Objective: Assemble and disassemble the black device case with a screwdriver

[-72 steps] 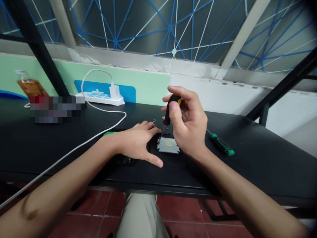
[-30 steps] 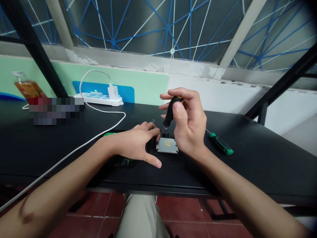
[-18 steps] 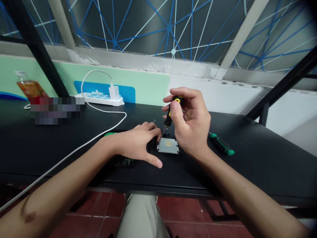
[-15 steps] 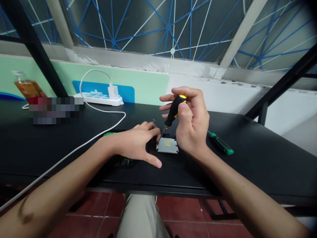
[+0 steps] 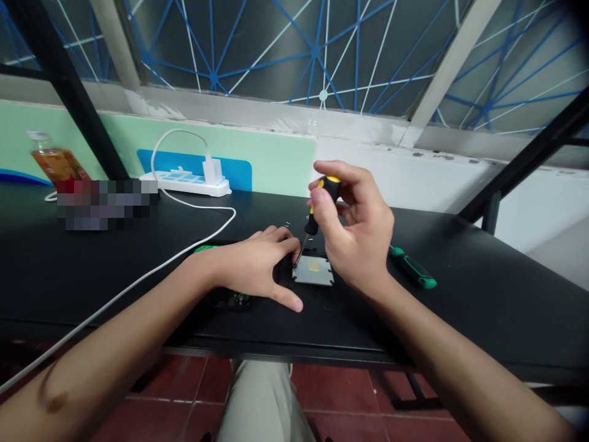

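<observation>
My right hand (image 5: 361, 236) is closed round the handle of a black and yellow screwdriver (image 5: 311, 227). The shaft leans down to the left, with its tip at the left edge of a silver metal plate (image 5: 313, 273) bearing a small yellow patch. My left hand (image 5: 255, 267) lies over a dark device, thumb stretched out and fingers spread, its index fingertip close beside the screwdriver tip. Bits of green circuit board (image 5: 242, 299) show under the left hand; most of the device is hidden by it.
A green and black screwdriver (image 5: 416, 270) lies to the right on the black table (image 5: 478, 307). At the back stand a white power strip (image 5: 184, 183) with a plugged-in charger (image 5: 212, 171) and a bottle (image 5: 57, 162). A white cable (image 5: 156, 265) runs across the left side.
My right hand's fingers have curled and its thumb has shifted on the screwdriver handle, which stands a little more upright. My left hand stays in place; the view has shifted slightly.
</observation>
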A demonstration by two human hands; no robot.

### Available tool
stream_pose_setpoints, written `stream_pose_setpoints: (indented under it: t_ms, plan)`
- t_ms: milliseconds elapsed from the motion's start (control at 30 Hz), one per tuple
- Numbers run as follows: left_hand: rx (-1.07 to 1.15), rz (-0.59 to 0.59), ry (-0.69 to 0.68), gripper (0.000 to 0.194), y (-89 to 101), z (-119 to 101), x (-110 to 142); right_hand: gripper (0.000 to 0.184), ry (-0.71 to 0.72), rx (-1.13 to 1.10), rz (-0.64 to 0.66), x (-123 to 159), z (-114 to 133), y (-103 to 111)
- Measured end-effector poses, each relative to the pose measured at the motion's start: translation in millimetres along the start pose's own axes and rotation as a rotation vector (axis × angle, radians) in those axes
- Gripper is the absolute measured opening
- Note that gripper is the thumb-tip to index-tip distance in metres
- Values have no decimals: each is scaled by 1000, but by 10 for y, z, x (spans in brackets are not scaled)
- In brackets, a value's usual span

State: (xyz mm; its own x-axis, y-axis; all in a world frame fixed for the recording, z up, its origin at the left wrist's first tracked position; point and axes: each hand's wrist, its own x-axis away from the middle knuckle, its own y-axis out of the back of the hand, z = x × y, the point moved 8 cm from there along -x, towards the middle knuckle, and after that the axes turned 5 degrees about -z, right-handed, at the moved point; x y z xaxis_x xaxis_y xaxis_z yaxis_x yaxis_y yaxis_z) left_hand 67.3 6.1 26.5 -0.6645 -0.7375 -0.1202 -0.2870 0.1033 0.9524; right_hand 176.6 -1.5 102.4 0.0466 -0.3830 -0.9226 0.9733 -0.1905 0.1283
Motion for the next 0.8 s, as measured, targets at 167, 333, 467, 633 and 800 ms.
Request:
stream_pose_setpoints:
  t_ms: [167,333,467,633,800]
  plan:
    - [-1,5,13,68,10,1,-2,25,-52,-83,51,32,-39,-22]
    - [0,3,9,66,9,-4,-7,22,-35,-62,41,32,-40,-39]
    - [-4,3,4,65,-4,-2,-7,22,18,22,-18,-2,-2,4]
    - [-12,0,-2,70,-1,-1,-9,20,4,-10,11,-6,13,1]
    - [1,5,9,66,10,-7,-14,26,-17,-70,41,22,-17,-14]
